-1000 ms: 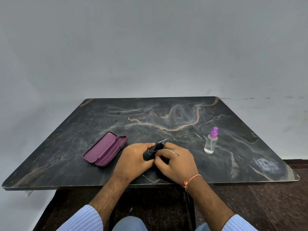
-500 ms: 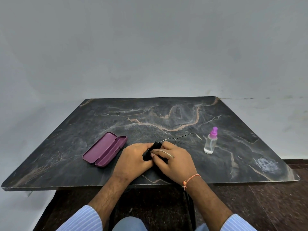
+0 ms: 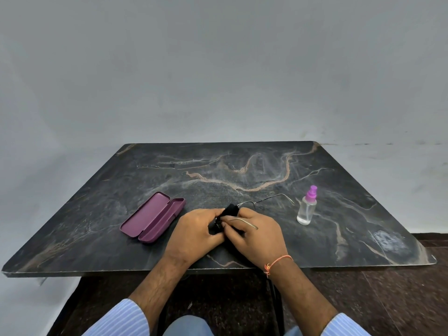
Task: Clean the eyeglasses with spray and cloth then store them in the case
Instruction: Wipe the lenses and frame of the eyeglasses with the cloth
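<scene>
Black cloth (image 3: 229, 210) bunched between two hands, right at the near middle of the dark marble table (image 3: 242, 166). The left hand (image 3: 194, 235) curls in from the left, fingers and thumb pinching the cloth around the front of the eyeglasses (image 3: 264, 202), and the lens underneath is hidden from us. The right hand (image 3: 258, 236) meets it knuckle to knuckle, fingertips gripping the frame and cloth at the same spot. One thin metal temple lies across the back of the right hand, its hooked tip pointing right; the other temple reaches out past the hands toward the spray bottle (image 3: 307, 207), hanging clear of the tabletop as far as this view tells. That bottle stands upright to the right of the hands, clear body, pink pump top, apart from everything. Over on the left, the purple glasses case (image 3: 154, 218) lies wide open on the marble, both halves flat, nothing in it, near the left hand but not touching. An orange thread (image 3: 276, 261) circles the right wrist, and striped blue sleeves (image 3: 121, 318) show at the bottom edge.
</scene>
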`<state>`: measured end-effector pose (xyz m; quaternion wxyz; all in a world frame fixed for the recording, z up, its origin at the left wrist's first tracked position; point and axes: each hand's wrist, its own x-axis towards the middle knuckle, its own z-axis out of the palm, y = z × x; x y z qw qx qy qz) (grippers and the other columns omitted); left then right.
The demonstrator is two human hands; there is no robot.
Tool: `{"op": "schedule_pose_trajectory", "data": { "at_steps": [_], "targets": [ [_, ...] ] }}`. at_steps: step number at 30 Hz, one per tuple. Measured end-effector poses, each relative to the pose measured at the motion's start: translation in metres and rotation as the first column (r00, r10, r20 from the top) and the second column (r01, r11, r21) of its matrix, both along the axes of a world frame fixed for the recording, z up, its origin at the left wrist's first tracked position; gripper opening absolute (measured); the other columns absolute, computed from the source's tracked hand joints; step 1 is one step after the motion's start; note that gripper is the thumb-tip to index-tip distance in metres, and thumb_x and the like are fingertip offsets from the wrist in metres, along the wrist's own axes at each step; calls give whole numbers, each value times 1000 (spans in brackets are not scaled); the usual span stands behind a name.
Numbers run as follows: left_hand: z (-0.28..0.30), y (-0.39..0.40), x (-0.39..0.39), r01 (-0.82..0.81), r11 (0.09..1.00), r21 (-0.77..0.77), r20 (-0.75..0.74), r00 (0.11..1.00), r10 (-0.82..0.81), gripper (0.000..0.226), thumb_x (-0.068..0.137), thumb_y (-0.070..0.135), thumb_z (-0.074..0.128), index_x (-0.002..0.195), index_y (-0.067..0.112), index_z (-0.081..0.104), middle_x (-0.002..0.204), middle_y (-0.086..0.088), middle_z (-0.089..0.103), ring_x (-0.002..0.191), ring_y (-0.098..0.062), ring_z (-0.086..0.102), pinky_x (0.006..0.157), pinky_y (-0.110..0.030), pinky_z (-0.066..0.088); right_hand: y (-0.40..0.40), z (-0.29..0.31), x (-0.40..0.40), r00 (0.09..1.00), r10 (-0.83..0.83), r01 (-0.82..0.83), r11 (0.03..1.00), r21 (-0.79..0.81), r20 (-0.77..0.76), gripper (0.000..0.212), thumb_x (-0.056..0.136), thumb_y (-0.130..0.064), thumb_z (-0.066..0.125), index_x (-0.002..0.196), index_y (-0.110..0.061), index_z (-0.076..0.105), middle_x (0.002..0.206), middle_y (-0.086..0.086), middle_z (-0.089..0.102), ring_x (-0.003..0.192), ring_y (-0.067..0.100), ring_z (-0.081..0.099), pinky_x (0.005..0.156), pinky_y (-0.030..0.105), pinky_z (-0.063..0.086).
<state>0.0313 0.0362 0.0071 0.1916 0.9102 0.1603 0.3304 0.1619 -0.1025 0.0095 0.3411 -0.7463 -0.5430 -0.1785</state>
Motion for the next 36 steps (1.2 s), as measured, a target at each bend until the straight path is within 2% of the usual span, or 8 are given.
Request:
{"op": "schedule_pose_trajectory", "data": {
  "at_steps": [4,7,11,18,22,26,30,36],
  "targets": [
    [-5,2,1,-37,999,28,-14,999,37,53,81,31,93,131,21,81,123,8,83,115,-11,77,105,-31,59,2,-3,0,993,-117,118,992,39,-13,13,88,-35,74,95,-35,85,84,-12,72,67,15,72,48,30,53],
    [-5,1,1,-27,999,30,-6,1000,28,49,80,29,90,127,22,82,117,9,84,109,-10,77,100,-29,60,1,-4,0,997,-77,77,997,27,-1,14,86,-37,70,84,-32,82,79,-10,69,65,15,69,48,31,51],
    [-3,2,1,-4,999,42,1,1000,4,48,79,26,87,127,28,81,113,13,84,106,-6,76,97,-26,60,1,-3,-1,999,19,-20,1000,16,36,19,93,-39,67,98,-36,85,79,-11,71,67,14,70,48,32,51],
    [-6,2,1,-34,998,60,-19,999,35,53,80,31,93,130,19,81,121,6,84,113,-13,78,102,-26,56,2,-2,-3,985,-158,160,987,-14,74,12,87,-35,79,96,-35,86,68,-9,73,61,17,72,45,29,50],
    [-3,0,0,-34,998,62,-15,999,35,47,80,33,89,125,19,83,116,8,85,108,-14,80,98,-30,61,2,-4,-2,991,-128,131,989,-61,47,22,90,-42,64,79,-28,78,64,-7,68,62,16,67,49,34,50],
    [1,-3,0,-25,999,48,9,1000,25,45,81,45,72,120,24,83,108,11,85,101,-10,78,91,-30,63,1,-5,0,994,-112,112,988,-106,11,30,92,-47,57,87,-29,81,71,-7,73,69,16,69,56,37,53],
    [-3,0,1,-30,997,65,-25,999,31,50,80,33,91,127,18,82,117,7,85,109,-15,80,99,-32,62,3,-6,1,983,-176,181,977,-109,47,30,95,-45,58,85,-28,81,72,-7,74,69,18,71,54,36,54],
    [-3,-1,1,-37,996,78,-23,999,39,52,81,31,95,129,17,81,120,5,84,112,-15,79,101,-33,61,8,-4,2,979,-188,196,972,-131,75,26,97,-44,53,90,-29,73,72,-4,69,69,20,70,52,34,49]
  ]
}}
